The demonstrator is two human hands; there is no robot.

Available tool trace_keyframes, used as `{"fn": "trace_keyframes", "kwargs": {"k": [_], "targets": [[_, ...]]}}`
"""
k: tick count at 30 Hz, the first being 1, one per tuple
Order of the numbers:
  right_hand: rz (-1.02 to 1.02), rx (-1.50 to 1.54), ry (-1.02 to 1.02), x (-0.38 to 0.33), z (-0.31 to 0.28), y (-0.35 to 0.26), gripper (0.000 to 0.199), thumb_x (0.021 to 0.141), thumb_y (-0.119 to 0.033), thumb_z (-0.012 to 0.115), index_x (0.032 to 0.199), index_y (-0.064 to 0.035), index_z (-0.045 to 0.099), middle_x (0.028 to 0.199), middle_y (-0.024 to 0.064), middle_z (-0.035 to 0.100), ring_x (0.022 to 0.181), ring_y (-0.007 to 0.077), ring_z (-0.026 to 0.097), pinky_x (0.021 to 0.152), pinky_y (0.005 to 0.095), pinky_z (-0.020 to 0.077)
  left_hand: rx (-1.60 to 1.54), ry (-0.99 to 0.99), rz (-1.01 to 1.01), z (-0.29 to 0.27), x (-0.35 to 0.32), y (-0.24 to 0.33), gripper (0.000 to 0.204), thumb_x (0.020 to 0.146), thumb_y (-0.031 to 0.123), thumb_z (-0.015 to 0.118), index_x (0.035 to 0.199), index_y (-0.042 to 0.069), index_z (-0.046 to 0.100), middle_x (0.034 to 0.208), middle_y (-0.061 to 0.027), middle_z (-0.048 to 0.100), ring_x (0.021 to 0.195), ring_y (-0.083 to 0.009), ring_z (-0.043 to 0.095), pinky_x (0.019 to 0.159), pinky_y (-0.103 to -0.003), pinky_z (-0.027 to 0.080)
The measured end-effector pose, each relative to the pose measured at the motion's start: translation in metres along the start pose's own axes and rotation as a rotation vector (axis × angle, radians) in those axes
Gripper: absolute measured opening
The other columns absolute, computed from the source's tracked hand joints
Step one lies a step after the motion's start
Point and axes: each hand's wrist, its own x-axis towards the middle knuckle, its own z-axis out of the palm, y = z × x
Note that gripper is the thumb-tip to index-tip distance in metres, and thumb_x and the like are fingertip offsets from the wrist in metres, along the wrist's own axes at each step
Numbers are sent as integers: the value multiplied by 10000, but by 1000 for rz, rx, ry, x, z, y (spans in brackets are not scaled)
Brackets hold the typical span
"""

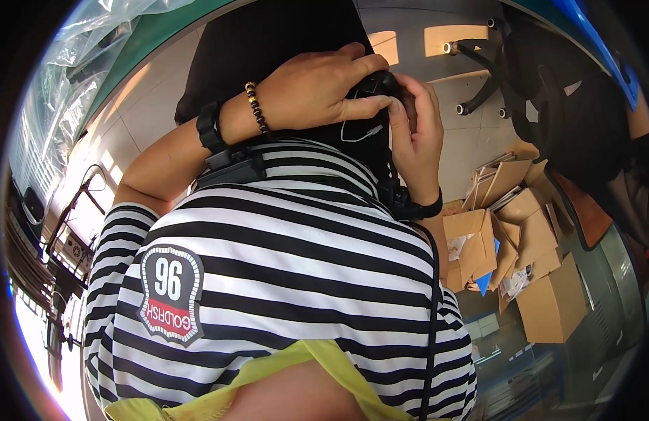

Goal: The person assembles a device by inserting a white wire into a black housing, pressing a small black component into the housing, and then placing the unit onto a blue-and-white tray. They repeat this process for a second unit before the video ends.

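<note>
A small rounded black object (377, 84) is held between my two hands, above my dark-clad lap. My left hand (317, 88) reaches over it from the left, with thumb and forefinger closed on its near side. Around its right side my right hand (417, 123) curls, thumb bent in close to the left thumb tip. Fingers cover much of the object, so its exact kind is unclear. Below it hangs a thin white wire (359, 137) with a small end piece. A black band (211, 128) and a beaded bracelet (255, 109) circle my left wrist.
Opened cardboard boxes (538, 238) are piled on the right. A black wheeled chair base (487, 74) stands at the far right, beside dark clothing and what looks like another person's arm (640, 116). Clear plastic wrap (51, 98) lies far left. A black cable (434, 302) runs down my right side.
</note>
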Motion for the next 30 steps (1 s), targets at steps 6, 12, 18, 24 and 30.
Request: {"fn": "trace_keyframes", "kwargs": {"k": [6,12,18,24,30], "targets": [[56,-2,-21,1,0,-2,236,991,-65,596,1213,15,589,1129,153,612,1021,290,637,894,342,510,-13,-29,-8,-2,0,1,574,958,496,634,1332,66,566,1201,-170,618,965,-354,687,829,-401,573],[37,70,-4,-2,-1,-1,215,991,-67,603,1188,17,589,1120,153,614,1006,288,640,885,339,513,-13,-18,-10,0,0,1,574,954,496,636,1331,68,568,1193,-165,618,959,-353,686,825,-403,572],[46,-44,-18,2,-2,-3,208,992,-64,602,1182,19,590,1110,152,619,998,288,642,871,339,514,-11,-28,-3,1,0,0,575,954,495,636,1333,69,568,1200,-167,615,952,-352,688,821,-400,573],[34,77,-13,1,-2,-2,191,994,-77,609,1160,17,594,1092,156,624,975,299,644,852,348,514,-4,-8,3,0,0,1,574,955,493,635,1339,72,567,1216,-170,614,962,-352,690,825,-396,576],[30,-95,-30,5,-5,-4,200,990,-78,611,1166,17,597,1088,159,627,971,307,642,848,359,511,2,-17,-6,1,-1,1,576,957,495,633,1336,66,569,1224,-176,615,965,-354,693,826,-393,579]]}}
